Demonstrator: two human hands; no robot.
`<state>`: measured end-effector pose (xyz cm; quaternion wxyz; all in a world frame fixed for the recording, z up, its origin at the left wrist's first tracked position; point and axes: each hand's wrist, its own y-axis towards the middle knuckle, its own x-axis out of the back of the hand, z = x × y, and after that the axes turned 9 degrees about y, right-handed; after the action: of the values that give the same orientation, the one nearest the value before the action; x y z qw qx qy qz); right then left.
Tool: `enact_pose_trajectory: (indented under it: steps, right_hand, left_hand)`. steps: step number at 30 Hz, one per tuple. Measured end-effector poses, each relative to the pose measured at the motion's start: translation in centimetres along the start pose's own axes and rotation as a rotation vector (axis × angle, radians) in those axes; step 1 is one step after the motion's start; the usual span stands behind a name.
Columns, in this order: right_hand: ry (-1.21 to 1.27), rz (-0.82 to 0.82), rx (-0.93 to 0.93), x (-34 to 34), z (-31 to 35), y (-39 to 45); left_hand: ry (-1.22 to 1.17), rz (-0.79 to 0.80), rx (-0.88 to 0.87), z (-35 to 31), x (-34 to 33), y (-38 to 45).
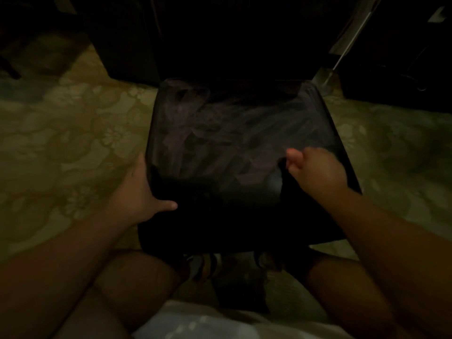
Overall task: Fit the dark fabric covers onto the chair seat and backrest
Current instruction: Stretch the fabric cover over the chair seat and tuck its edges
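Dark cover (234, 133) on seat, pinched btwn R hand (315, 170) fingers, L hand (144, 192) gripping edge

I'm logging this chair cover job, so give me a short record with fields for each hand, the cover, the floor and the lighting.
left hand: grips the seat's near left edge, thumb on top
right hand: fingers curled, pinching the dark fabric cover near the seat's right side
cover: lies wrinkled over the chair seat, near part not clearly covered
floor: pale, floral pattern
lighting: very dim, backrest too dark to judge
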<state>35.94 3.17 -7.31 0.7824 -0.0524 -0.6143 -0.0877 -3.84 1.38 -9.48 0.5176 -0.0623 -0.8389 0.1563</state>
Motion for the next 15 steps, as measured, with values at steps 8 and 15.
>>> enact_pose_trajectory:
  steps: [8, 15]
  right_hand:
    - [-0.004, 0.264, 0.478, -1.0, 5.8, -4.0]
    - [0.03, 0.02, 0.059, -0.3, 4.1, 1.4]
  left_hand:
    - [-0.045, 0.058, 0.039, 0.6, -2.7, -0.9]
    - [0.002, 0.035, 0.083, 0.0, -4.8, -2.0]
